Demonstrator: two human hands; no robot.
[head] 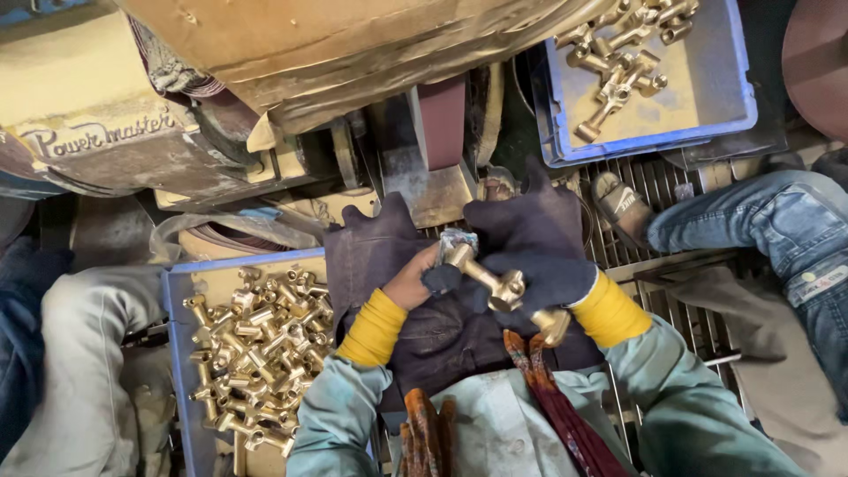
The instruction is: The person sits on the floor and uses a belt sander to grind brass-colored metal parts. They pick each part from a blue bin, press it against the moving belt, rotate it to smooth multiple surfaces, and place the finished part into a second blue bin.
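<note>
A raised nameplate [99, 134] sits at the upper left of the frame, cast into the side of a dusty tan machine housing [79, 97]; its script lettering stands out in the same tan colour as the metal, with a dark outline of grime. At the far right, about mid-height, a small white rectangular label [820, 284] with a touch of red is sewn onto blue jeans [777, 221]. Just left of that, toward the upper middle right, a grey sandal [623, 208] carries a small pale printed mark on its strap. No packages or screens can be seen anywhere.
</note>
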